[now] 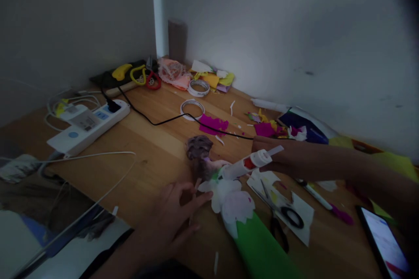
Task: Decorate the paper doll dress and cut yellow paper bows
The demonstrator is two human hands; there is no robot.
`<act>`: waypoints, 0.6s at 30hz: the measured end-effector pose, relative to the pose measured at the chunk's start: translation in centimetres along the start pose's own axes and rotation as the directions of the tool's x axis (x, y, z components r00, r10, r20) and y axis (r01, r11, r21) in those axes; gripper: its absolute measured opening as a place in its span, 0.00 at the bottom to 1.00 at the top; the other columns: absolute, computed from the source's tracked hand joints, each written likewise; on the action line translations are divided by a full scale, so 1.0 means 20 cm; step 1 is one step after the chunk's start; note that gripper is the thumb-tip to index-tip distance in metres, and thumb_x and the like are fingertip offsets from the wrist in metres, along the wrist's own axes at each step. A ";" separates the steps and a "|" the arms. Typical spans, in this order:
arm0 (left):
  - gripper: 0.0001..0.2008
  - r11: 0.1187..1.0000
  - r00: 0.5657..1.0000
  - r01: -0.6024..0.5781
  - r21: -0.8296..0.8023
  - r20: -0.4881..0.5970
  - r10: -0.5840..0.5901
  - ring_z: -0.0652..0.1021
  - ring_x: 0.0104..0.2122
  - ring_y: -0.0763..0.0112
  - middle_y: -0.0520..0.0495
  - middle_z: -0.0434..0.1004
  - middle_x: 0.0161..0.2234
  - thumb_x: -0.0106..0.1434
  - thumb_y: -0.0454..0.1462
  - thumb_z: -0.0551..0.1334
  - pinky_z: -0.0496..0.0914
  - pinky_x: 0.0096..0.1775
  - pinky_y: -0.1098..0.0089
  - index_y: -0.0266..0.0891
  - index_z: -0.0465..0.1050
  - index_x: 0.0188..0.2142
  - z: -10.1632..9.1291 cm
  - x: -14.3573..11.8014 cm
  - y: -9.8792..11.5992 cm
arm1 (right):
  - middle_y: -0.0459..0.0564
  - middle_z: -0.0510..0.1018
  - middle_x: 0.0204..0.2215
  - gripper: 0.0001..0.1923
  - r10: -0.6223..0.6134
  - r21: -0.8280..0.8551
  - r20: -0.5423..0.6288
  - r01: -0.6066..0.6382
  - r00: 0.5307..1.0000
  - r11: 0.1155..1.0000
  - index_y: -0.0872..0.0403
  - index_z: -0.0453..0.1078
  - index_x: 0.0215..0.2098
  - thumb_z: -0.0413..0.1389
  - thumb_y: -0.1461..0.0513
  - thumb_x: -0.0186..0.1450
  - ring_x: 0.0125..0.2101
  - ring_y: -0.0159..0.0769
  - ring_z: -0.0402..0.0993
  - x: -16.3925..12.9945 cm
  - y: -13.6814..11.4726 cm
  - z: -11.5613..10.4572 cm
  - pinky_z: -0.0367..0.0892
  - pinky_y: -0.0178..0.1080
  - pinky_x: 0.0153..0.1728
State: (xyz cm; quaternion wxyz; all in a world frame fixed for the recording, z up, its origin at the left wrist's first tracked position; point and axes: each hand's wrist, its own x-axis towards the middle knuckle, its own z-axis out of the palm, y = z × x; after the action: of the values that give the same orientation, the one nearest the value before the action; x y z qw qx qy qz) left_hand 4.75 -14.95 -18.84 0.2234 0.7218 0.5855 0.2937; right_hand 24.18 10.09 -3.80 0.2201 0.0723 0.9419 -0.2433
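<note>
Wooden table (157, 148), one doll (209, 170) on it. Your right hand (278, 157) grips one glue gun (248, 165) at the doll; left hand (173, 213), fingers spread, touches it. Two tape rolls (192, 108) behind, one scissors (278, 213) beside.

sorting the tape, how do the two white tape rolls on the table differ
The far tape roll lies by the coloured paper scraps near the wall; the near tape roll lies on bare wood, with the black cord touching its edge. The far one looks thicker-walled, the near one thinner. Both are white rings lying flat.
</note>
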 end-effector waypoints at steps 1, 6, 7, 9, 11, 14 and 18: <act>0.27 1.000 1.000 -0.001 -0.005 0.004 0.001 0.67 0.45 0.59 0.44 0.61 0.49 0.66 0.38 0.55 0.67 0.45 0.59 0.57 0.51 0.63 0.00 0.00 0.00 | 0.50 0.70 0.39 0.12 0.003 -0.002 0.003 -0.003 1.000 1.000 0.51 0.66 0.41 0.45 0.54 0.71 0.35 0.38 0.71 0.00 0.01 0.00 0.66 0.39 0.36; 0.27 1.000 1.000 0.002 -0.015 0.014 -0.001 0.67 0.45 0.58 0.45 0.61 0.49 0.67 0.40 0.55 0.67 0.44 0.58 0.58 0.50 0.63 0.00 0.00 0.00 | 0.49 0.70 0.38 0.10 -0.002 -0.026 -0.027 0.001 1.000 1.000 0.49 0.66 0.40 0.46 0.55 0.70 0.32 0.38 0.70 -0.02 0.03 -0.01 0.66 0.39 0.32; 0.27 1.000 1.000 0.000 -0.018 0.013 0.000 0.67 0.45 0.58 0.45 0.61 0.49 0.67 0.40 0.54 0.67 0.44 0.58 0.59 0.50 0.63 0.00 0.00 0.00 | 0.48 0.70 0.38 0.09 -0.006 -0.029 -0.039 0.005 0.999 1.000 0.48 0.66 0.39 0.46 0.55 0.70 0.31 0.38 0.70 -0.02 0.03 -0.01 0.66 0.39 0.32; 0.27 1.000 1.000 0.000 -0.013 0.008 0.000 0.67 0.45 0.59 0.45 0.62 0.49 0.67 0.40 0.54 0.67 0.44 0.58 0.59 0.50 0.63 0.01 0.00 -0.01 | 0.47 0.71 0.38 0.08 0.007 -0.037 -0.048 -0.009 0.999 0.999 0.47 0.66 0.39 0.46 0.56 0.69 0.32 0.39 0.71 -0.03 0.03 -0.02 0.67 0.40 0.32; 0.27 1.000 1.000 -0.001 -0.003 0.005 0.001 0.67 0.45 0.58 0.45 0.62 0.49 0.67 0.40 0.55 0.67 0.44 0.58 0.58 0.50 0.63 0.01 0.01 -0.01 | 0.47 0.72 0.38 0.08 0.024 -0.044 -0.052 -0.026 0.998 0.999 0.46 0.66 0.39 0.46 0.56 0.69 0.34 0.41 0.72 -0.03 0.03 -0.03 0.68 0.40 0.32; 0.27 1.000 1.000 -0.023 -0.005 -0.001 0.023 0.67 0.45 0.59 0.45 0.62 0.49 0.67 0.40 0.54 0.67 0.44 0.59 0.58 0.50 0.63 0.01 0.01 -0.01 | 0.48 0.72 0.39 0.10 0.080 -0.065 -0.042 -0.082 0.996 0.995 0.46 0.68 0.41 0.45 0.55 0.70 0.37 0.42 0.72 -0.04 0.03 -0.05 0.69 0.42 0.38; 0.27 1.000 1.000 -0.022 -0.020 0.011 0.022 0.66 0.45 0.60 0.45 0.60 0.49 0.67 0.38 0.54 0.68 0.44 0.60 0.59 0.48 0.64 0.00 0.00 -0.01 | 0.54 0.69 0.47 0.18 0.096 -0.108 -0.012 -0.097 0.995 0.989 0.48 0.68 0.49 0.40 0.54 0.71 0.46 0.46 0.69 -0.06 0.05 -0.06 0.64 0.49 0.48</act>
State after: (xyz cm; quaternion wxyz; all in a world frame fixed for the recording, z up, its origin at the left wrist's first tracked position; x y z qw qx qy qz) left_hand 4.73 -14.98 -18.99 0.2304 0.7277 0.5732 0.2978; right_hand 24.92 11.51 -2.71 0.2318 0.1067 0.9499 -0.1806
